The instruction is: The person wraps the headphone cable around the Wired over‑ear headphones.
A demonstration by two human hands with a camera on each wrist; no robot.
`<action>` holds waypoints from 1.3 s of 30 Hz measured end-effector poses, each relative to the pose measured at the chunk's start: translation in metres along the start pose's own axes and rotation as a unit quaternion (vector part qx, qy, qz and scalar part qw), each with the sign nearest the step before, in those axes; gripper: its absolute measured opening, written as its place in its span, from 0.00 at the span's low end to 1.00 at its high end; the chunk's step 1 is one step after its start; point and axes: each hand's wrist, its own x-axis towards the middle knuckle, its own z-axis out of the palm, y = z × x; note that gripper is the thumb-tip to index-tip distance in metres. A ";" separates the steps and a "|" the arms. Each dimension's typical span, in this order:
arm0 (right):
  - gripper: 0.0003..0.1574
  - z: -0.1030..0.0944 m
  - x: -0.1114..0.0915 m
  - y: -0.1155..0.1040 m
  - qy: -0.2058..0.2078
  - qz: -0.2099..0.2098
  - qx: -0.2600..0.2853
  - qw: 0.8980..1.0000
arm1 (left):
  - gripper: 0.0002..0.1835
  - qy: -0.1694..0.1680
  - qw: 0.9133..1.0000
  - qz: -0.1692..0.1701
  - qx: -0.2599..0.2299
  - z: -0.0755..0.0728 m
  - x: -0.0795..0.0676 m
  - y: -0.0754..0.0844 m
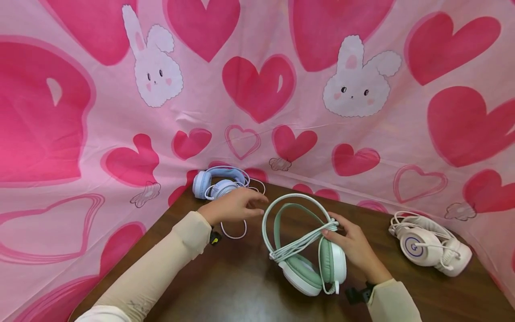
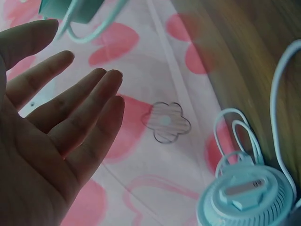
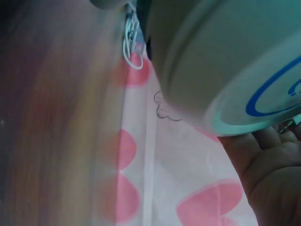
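My right hand (image 1: 352,241) grips a pair of white and green headphones (image 1: 334,264) by the side where the band meets an ear cup. A white cable is wound across the headband in a bundle. In the right wrist view, one white ear cup (image 3: 197,70) with a blue ring fills the upper right, hiding most of the fingers. My left hand (image 1: 235,205) hovers left of the headband, palm inward and fingers extended, holding nothing. The left wrist view shows those fingers (image 2: 89,108) spread, apart from the headphones.
Light blue headphones (image 1: 223,188) with a loose white cable lie at the table's back left corner, behind my left hand. White headphones (image 1: 422,246) with a wrapped cable lie at the right. A pink heart-patterned cloth (image 1: 257,143) rises behind the brown wooden table (image 1: 225,277).
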 end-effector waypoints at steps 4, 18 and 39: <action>0.28 -0.004 0.002 0.009 0.024 -0.002 0.017 1.000 | 0.17 0.003 1.000 -0.003 0.014 -0.002 -0.003 -0.007; 0.26 -0.012 0.012 0.034 0.089 0.049 0.145 0.984 | 0.15 0.018 0.997 -0.033 0.069 -0.023 -0.011 -0.051; 0.16 -0.011 0.025 0.068 0.188 0.174 0.214 0.943 | 0.12 0.052 0.989 -0.109 0.080 -0.051 -0.032 -0.097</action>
